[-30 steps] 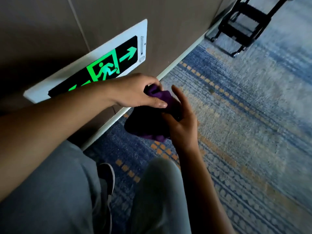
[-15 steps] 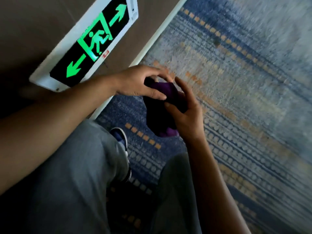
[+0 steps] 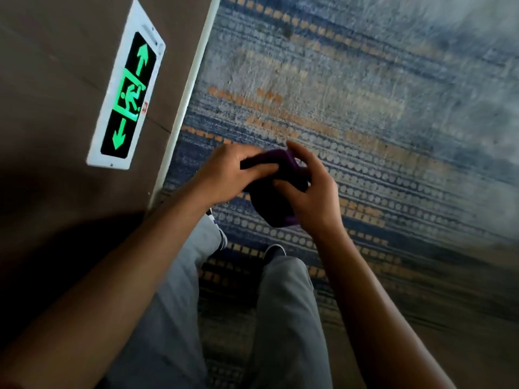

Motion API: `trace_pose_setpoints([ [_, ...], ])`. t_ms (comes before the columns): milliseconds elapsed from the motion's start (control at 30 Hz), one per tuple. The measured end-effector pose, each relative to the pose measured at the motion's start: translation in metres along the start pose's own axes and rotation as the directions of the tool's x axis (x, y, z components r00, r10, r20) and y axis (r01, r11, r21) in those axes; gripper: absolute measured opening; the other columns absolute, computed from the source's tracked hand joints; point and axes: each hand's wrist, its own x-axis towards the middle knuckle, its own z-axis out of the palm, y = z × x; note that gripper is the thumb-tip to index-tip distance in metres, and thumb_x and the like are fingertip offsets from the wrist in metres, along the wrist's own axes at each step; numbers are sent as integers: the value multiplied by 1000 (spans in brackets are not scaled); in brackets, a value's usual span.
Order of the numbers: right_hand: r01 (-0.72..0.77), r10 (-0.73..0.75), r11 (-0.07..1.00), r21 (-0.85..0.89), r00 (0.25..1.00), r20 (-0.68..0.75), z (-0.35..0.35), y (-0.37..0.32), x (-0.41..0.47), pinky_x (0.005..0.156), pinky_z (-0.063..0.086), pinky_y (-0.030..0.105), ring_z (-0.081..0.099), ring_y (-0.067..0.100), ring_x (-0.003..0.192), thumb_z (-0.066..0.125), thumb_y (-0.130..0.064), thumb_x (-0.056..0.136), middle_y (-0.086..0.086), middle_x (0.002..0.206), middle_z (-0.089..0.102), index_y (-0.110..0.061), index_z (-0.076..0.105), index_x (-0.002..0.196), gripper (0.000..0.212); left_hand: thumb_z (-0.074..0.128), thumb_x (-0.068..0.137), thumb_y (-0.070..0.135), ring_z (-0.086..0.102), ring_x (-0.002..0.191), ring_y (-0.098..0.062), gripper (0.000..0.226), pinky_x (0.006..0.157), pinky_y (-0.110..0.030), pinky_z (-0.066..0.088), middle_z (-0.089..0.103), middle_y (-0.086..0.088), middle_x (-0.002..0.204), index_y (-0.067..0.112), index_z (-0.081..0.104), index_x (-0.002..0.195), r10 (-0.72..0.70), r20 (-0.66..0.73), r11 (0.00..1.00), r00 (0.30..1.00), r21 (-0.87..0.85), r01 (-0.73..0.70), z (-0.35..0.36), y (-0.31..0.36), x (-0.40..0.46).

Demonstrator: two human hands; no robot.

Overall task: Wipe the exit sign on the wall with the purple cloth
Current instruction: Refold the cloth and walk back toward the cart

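Note:
The exit sign (image 3: 127, 88) is a white-framed black panel with a green running figure and two green arrows, set low on the brown wall at the upper left. The purple cloth (image 3: 271, 203) is bunched between both hands above the carpet, to the right of and below the sign. My left hand (image 3: 233, 169) grips the cloth's upper edge with curled fingers and thumb. On its right side my right hand (image 3: 311, 192) holds it, fingers curled round the fabric. Neither the hands nor the cloth touch the sign.
A white baseboard (image 3: 188, 88) runs along the foot of the wall (image 3: 56, 80). Blue and orange patterned carpet (image 3: 365, 108) covers the floor. My grey-trousered legs (image 3: 286, 318) and dark shoes (image 3: 273, 249) are below the hands.
The view has swung round, so the sign now stands upright at the upper left and the black cart is gone from view. Both hands stay on the cloth, reworking it.

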Motion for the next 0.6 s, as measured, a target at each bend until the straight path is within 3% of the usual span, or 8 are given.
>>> trace_pose_setpoints([
  [100, -26, 29, 998, 63, 998, -49, -32, -34, -22, 96, 58, 26, 68, -3, 108, 81, -21, 82, -13, 122, 70, -35, 52, 145, 70, 73, 96, 29, 70, 84, 3, 21, 75, -19, 55, 76, 13, 92, 23, 77, 115, 27, -16, 1000, 999, -13, -28, -1, 59, -21],
  [200, -28, 32, 997, 68, 998, -54, -65, -69, -46, 92, 57, 19, 69, -4, 106, 80, -46, 78, -14, 116, 71, -43, 47, 146, 77, 74, 95, 28, 69, 86, 6, 20, 78, -15, 53, 76, 14, 94, 21, 77, 113, 63, -62, 997, 996, -47, -66, -8, 115, -41],
  [333, -58, 67, 972, 227, 997, -33, -116, -109, -76, 98, 58, 33, 70, 7, 114, 84, -51, 76, -5, 130, 69, -36, 41, 152, 88, 73, 96, 23, 64, 70, 11, 4, 66, -10, 47, 71, 25, 73, 26, 75, 98, 120, -70, 985, 990, -115, -128, -18, 188, -70],
  [400, -58, 70, 940, 335, 997, -22, -136, -133, -85, 93, 59, 30, 72, 11, 111, 82, -45, 78, -1, 123, 73, -24, 50, 147, 78, 72, 97, 22, 64, 70, 9, 8, 64, -11, 47, 72, 23, 73, 29, 74, 95, 143, -78, 974, 987, -166, -154, -26, 220, -81],
  [467, -31, 44, 922, 387, 999, -24, -147, -162, -88, 86, 59, 28, 75, 13, 104, 78, -42, 83, 0, 110, 78, -19, 66, 129, 53, 72, 97, 23, 68, 75, 4, 8, 67, -13, 51, 75, 18, 79, 30, 75, 96, 155, -92, 960, 984, -221, -172, -41, 247, -87],
  [533, -8, 26, 904, 426, 999, -37, -154, -192, -85, 85, 61, 35, 76, 19, 99, 77, -37, 87, 6, 105, 80, -20, 74, 115, 33, 74, 95, 26, 75, 88, -4, 14, 75, -18, 56, 80, 10, 92, 30, 75, 108, 140, -101, 941, 985, -297, -164, -60, 267, -89],
  [600, 34, -10, 897, 441, 998, -57, -162, -219, -80, 88, 62, 40, 76, 26, 102, 75, -27, 92, 10, 107, 79, -15, 74, 116, 27, 75, 93, 29, 77, 99, -14, 39, 81, -24, 59, 81, 1, 101, 38, 66, 130, 135, -84, 910, 987, -385, -157, -82, 284, -88],
])
